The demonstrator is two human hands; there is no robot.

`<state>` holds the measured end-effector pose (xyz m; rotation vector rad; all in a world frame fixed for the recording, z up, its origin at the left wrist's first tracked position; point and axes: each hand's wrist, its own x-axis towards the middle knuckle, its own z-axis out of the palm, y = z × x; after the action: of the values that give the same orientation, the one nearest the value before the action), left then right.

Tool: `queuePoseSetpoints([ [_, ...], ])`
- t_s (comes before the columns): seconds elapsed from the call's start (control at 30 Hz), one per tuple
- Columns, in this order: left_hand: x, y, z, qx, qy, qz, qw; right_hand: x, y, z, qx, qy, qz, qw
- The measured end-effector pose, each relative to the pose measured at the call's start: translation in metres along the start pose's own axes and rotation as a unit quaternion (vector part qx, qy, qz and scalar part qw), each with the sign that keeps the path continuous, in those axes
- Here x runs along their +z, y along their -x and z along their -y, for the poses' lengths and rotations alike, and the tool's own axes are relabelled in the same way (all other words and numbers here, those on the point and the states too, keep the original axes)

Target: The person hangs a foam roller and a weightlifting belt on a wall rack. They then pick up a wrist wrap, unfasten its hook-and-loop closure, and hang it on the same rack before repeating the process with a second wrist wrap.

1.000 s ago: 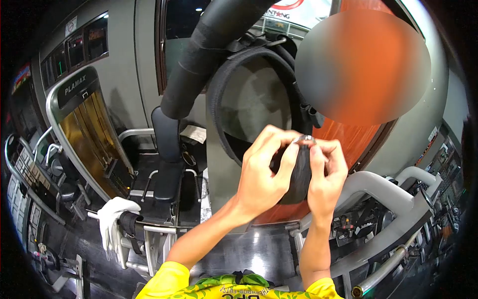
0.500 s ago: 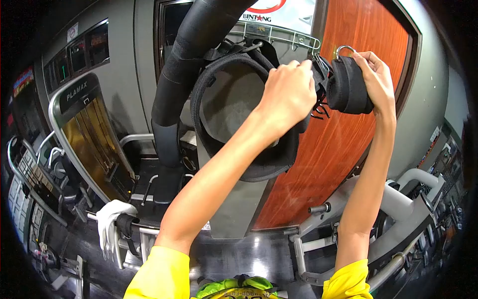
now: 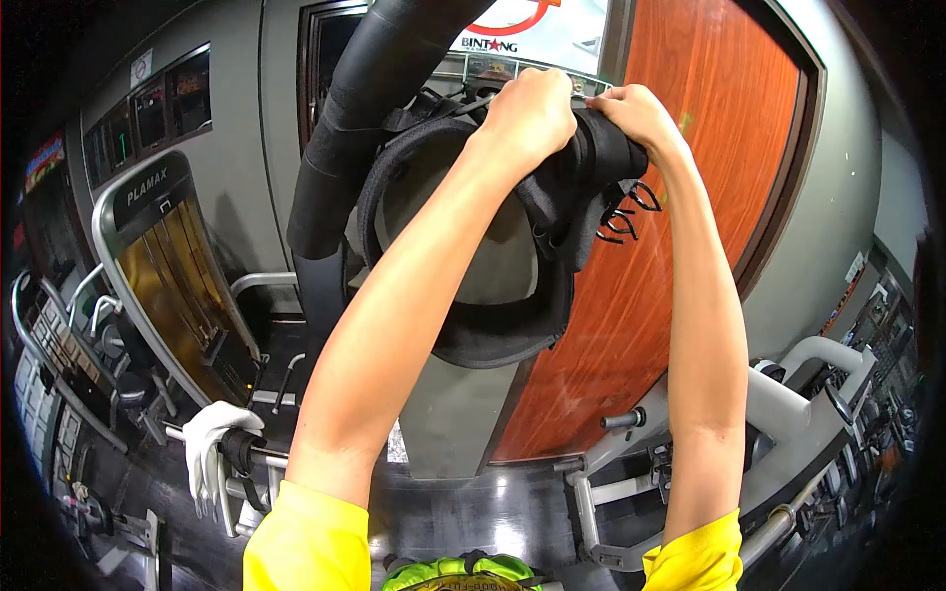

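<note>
Both hands are raised at a wire rack (image 3: 503, 67) on the wall. My left hand (image 3: 532, 113) is closed at the rack's front, and what it grips is hidden behind its fingers. Close on its right, my right hand (image 3: 641, 116) pinches the top of a rolled black cuff (image 3: 613, 150) against the rack's right end. Below my left hand hangs a large looped black belt (image 3: 463, 340). Black straps and several dark hooks (image 3: 621, 225) hang beneath the cuff.
A thick black padded tube (image 3: 365, 118) rises left of the belt. Behind stands a reddish wooden door (image 3: 631, 325). A PLAMAX weight machine (image 3: 182, 286) and white gloves on a rail (image 3: 209, 448) are at left. Grey machine frames (image 3: 788, 404) stand at lower right.
My right hand has moved left with the cuff, from in front of the door to the rack. My left hand has shifted up and left. The view has shifted slightly.
</note>
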<state>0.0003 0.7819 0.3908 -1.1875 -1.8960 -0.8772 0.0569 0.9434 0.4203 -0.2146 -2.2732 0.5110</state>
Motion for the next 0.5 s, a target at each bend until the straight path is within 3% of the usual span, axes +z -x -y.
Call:
queuePoseSetpoints([
  [0.03, -0.001, -0.003, -0.001, 0.0, 0.0, 0.0, 1.0, 0.006, -0.006, -0.003, -0.02, -0.002, -0.029, 0.999],
  [0.1, -0.001, -0.008, 0.0, -0.047, -0.054, 0.088, 0.994, 0.009, -0.013, -0.006, -0.025, 0.013, -0.019, 0.999],
  [0.17, 0.001, -0.011, 0.004, -0.029, -0.07, 0.082, 0.994, 0.009, -0.017, -0.005, -0.028, 0.028, -0.008, 0.999],
  [0.23, 0.002, -0.014, 0.004, -0.01, -0.086, 0.078, 0.993, 0.007, -0.026, -0.007, 0.03, 0.045, 0.049, 0.997],
  [0.33, -0.001, -0.019, 0.002, -0.035, -0.073, 0.106, 0.991, 0.015, -0.038, -0.015, 0.033, 0.064, 0.035, 0.997],
  [0.4, -0.005, -0.021, 0.0, -0.078, -0.023, 0.198, 0.977, 0.017, -0.043, -0.018, 0.045, 0.084, 0.044, 0.994],
  [0.5, -0.006, -0.018, -0.004, -0.103, 0.006, 0.221, 0.97, 0.018, -0.042, -0.012, 0.047, 0.15, 0.059, 0.986],
])
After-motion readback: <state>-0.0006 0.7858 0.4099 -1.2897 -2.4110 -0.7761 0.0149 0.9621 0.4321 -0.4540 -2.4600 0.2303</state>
